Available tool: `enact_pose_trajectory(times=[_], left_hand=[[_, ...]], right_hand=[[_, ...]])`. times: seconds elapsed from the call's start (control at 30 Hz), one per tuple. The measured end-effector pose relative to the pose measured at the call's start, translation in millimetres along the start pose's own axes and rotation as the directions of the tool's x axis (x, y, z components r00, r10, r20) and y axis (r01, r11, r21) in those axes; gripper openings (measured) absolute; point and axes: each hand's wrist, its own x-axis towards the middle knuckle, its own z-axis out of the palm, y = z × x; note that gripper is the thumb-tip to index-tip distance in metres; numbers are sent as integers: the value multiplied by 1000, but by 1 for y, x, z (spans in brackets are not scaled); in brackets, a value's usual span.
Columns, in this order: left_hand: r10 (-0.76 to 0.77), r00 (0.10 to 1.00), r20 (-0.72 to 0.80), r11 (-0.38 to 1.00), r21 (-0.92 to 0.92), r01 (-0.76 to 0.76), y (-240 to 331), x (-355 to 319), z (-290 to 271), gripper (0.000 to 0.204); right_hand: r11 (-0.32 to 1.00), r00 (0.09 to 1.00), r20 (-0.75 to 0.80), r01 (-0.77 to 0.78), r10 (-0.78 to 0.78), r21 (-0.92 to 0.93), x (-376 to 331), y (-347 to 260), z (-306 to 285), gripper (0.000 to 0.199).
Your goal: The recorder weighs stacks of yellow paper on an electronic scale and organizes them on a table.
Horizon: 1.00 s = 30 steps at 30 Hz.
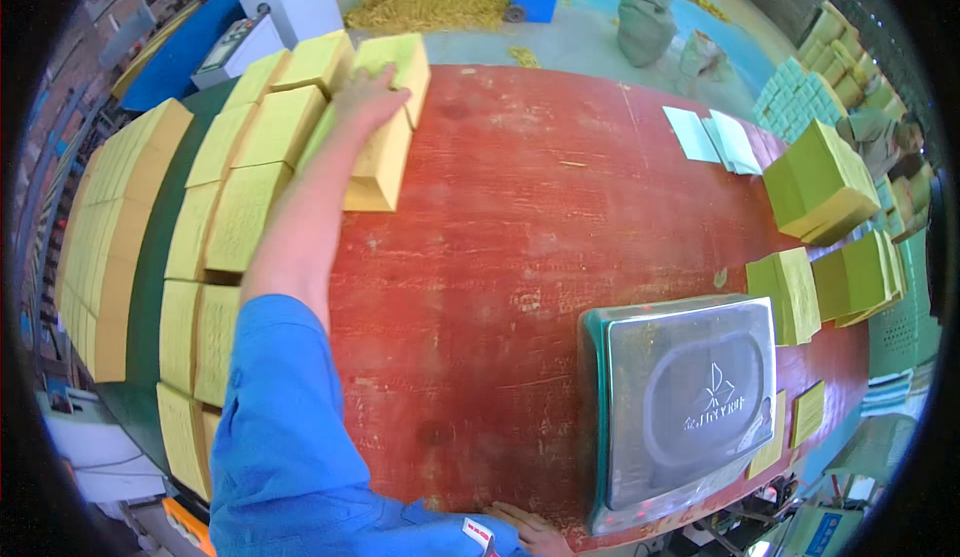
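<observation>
Upper left of frame: your left hand [372,102], fingers spread, on yellow block [408,52]; uneven push might skew it. Lower edge: right hand [532,530] cropped, can't tell fingers.

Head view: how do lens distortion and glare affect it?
Head view: the far edge of the red table bows, black surrounds the round image; head view: pale reflections show on the glossy case; head view: the left hand looks reasonably sharp.
</observation>
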Motion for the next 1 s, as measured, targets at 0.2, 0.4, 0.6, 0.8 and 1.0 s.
enact_pose_trajectory(times=[0.2, 0.4, 0.6, 0.8, 1.0], left_hand=[[72, 997, -18, 997, -3, -72, 56, -157, -18, 71], [175, 984, -28, 984, 28, -174, 92, -356, -36, 69], [222, 971, -95, 973, 82, -214, 113, -516, -73, 81], [14, 997, -79, 999, -36, -17, 109, -632, -123, 105], [6, 990, 139, 998, -56, 2, 97, -666, -105, 105]], right_hand=[[857, 890, -32, 428, -455, -286, -1, 12, 4, 40], [812, 804, -147, 541, -575, -220, -6, 17, 4, 55], [825, 822, -154, 562, -548, 63, -56, 25, 4, 40], [571, 873, 487, -417, 34, 707, -114, 78, 17, 36], [163, 926, 370, -355, -75, 921, -82, 105, 57, 52]])
